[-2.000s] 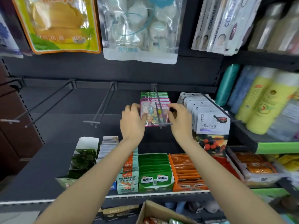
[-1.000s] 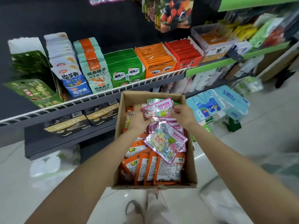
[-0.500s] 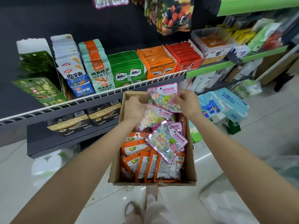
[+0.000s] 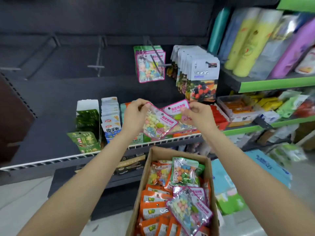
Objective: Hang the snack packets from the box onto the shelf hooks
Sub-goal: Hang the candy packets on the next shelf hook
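1. Both hands have come up out of the cardboard box (image 4: pixel 208 169) since half a second ago, and two pink-edged candy packets have come with them.
2. Left hand (image 4: pixel 134 114) pinches the top corner of the nearer packet (image 4: pixel 157 124).
3. Right hand (image 4: pixel 198 115) pinches the header of the second packet (image 4: pixel 177 109), which lies tucked behind the first.
4. Both packets hang tilted in front of the lower shelf rail (image 4: pixel 163 141), below the hook (image 4: pixel 157 61) already loaded with matching packets.
5. More packets lie in the box.
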